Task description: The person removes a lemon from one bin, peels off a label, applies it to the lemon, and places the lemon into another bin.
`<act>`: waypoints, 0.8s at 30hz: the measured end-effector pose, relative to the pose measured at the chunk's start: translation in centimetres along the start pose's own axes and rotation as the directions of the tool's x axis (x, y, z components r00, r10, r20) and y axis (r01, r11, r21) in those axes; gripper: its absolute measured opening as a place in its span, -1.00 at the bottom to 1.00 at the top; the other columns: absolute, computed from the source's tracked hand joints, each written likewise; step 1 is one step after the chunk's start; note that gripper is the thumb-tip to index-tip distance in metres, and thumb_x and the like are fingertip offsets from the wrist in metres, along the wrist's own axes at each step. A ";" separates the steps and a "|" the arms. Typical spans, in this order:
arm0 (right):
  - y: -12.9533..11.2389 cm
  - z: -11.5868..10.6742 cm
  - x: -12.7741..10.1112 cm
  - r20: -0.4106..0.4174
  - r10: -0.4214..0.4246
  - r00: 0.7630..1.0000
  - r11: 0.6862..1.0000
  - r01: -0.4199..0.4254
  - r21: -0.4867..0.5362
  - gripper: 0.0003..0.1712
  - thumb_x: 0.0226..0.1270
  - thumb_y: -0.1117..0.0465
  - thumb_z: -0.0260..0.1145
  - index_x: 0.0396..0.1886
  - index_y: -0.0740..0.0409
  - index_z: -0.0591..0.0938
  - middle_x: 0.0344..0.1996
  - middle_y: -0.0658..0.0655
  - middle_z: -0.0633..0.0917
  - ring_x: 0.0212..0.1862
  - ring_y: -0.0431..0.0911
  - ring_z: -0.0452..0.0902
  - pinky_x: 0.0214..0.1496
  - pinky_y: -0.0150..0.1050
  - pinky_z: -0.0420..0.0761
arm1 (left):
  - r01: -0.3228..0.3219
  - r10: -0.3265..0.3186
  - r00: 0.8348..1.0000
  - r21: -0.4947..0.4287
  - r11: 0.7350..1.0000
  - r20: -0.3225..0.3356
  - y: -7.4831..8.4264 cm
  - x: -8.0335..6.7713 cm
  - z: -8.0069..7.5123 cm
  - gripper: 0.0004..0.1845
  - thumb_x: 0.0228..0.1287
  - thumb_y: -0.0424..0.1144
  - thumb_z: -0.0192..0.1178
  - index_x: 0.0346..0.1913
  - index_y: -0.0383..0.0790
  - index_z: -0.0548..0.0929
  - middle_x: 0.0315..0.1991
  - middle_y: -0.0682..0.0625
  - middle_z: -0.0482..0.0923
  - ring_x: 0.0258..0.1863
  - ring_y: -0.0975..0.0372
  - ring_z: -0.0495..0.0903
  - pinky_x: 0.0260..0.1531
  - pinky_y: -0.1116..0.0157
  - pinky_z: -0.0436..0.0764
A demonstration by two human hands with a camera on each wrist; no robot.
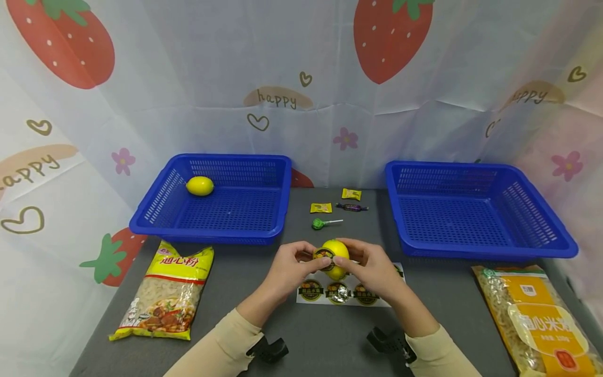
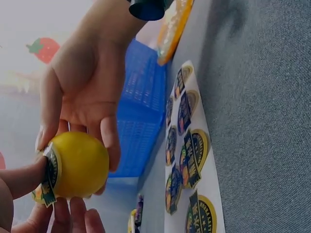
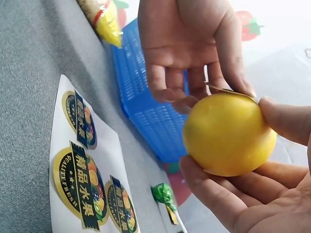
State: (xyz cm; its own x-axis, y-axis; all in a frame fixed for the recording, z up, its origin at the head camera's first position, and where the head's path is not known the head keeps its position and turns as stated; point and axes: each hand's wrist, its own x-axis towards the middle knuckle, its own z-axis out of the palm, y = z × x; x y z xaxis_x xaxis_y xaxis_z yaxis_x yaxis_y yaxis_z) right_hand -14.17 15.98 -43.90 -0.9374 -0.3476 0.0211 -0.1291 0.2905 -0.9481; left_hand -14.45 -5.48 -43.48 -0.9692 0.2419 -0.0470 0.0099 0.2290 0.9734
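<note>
A yellow lemon (image 1: 338, 247) is held in front of me, over a white sheet of stickers (image 3: 108, 145). My right hand (image 1: 377, 264) grips the lemon from its side, thumb in front and fingers behind. A round black-and-gold sticker (image 1: 324, 254) lies against the lemon's left side. My left hand (image 1: 293, 266) pinches this sticker at the lemon, its thumb on the printed face. In the right wrist view the sticker (image 3: 233, 91) shows edge-on, one end standing off the peel. Several more stickers of the same design are on the sheet below.
A blue basket (image 1: 207, 232) at the left has another lemon (image 1: 200, 186) in it; a second blue basket (image 1: 485, 252) stands right. Between them lie a green lollipop (image 1: 318, 224) and wrapped candies (image 1: 321, 208). Pasta bags flank the table, left (image 1: 165, 293) and right (image 1: 542, 319).
</note>
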 end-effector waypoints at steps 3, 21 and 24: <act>0.0 -0.1 -0.2 0.016 -0.017 1.000 1.000 0.016 0.026 -0.41 0.47 0.07 0.32 0.38 0.25 0.49 0.18 0.30 0.66 0.11 0.07 0.68 -0.03 -0.31 0.66 | -0.019 0.020 1.000 0.051 0.999 -0.007 0.1 -0.1 -0.1 -0.76 0.23 -0.11 0.46 -0.24 -0.23 0.74 -0.18 -0.04 0.72 -0.20 0.21 0.63 -0.23 0.23 0.63; 0.2 -0.3 -0.6 0.079 -0.031 0.996 0.998 0.026 0.058 -0.40 0.56 0.06 0.21 0.42 0.31 0.43 0.24 0.37 0.60 0.13 0.09 0.68 0.07 -0.07 0.70 | -0.053 0.074 0.991 0.185 0.981 -0.111 0.7 -0.5 0.3 -0.73 0.12 -0.03 0.52 -0.34 -0.16 0.77 -0.40 0.02 0.74 -0.43 0.28 0.65 -0.39 0.27 0.63; 0.3 -0.4 -0.6 0.074 -0.049 0.996 0.997 0.044 0.059 -0.43 0.55 0.10 0.22 0.40 0.31 0.46 0.23 0.36 0.61 0.12 0.09 0.69 0.08 -0.06 0.70 | -0.023 0.043 0.993 0.175 0.984 -0.112 0.8 -0.4 0.3 -0.74 0.12 -0.03 0.53 -0.34 -0.15 0.78 -0.40 0.03 0.74 -0.42 0.27 0.65 -0.38 0.27 0.62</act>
State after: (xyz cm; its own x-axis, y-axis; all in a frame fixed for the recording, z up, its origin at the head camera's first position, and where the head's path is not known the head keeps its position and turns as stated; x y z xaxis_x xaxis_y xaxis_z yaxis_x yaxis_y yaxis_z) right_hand -13.81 16.62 -44.04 -0.9035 -0.4264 0.0436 -0.1512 0.2220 -0.9633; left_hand -13.95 -5.14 -42.77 -0.9892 0.1448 0.0206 0.0755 0.3851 0.9198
